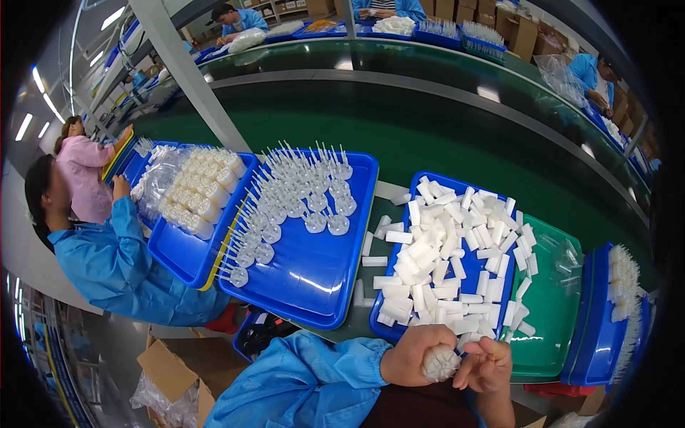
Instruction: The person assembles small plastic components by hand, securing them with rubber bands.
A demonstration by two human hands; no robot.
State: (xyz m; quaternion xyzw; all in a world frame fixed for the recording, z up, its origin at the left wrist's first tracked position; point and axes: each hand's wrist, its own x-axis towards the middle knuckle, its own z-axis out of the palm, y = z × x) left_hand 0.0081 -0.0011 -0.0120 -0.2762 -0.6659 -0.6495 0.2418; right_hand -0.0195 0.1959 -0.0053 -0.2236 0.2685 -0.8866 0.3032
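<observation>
My left hand point(412, 357) is closed around a white, round, ribbed plastic part point(440, 363) near the lower middle. Close on its right side is my right hand point(488, 365), its fingers bent and apart, with nothing visible in them. Whether its fingertips touch the part is hard to see. Just beyond both hands, a blue tray point(383, 330) bears a heap of white plastic blocks point(435, 260). To the left, another blue tray point(307, 285) holds rows of clear round pieces point(314, 200) with thin upright stems.
A green tray point(546, 342) stands right of the heap, with stacked blue trays point(596, 321) beyond it. Across the far side runs a green conveyor belt point(399, 121). A co-worker in a blue sleeve point(107, 250) sits left, beside a tray of white rolls point(196, 189). An open cardboard box point(168, 371) is below.
</observation>
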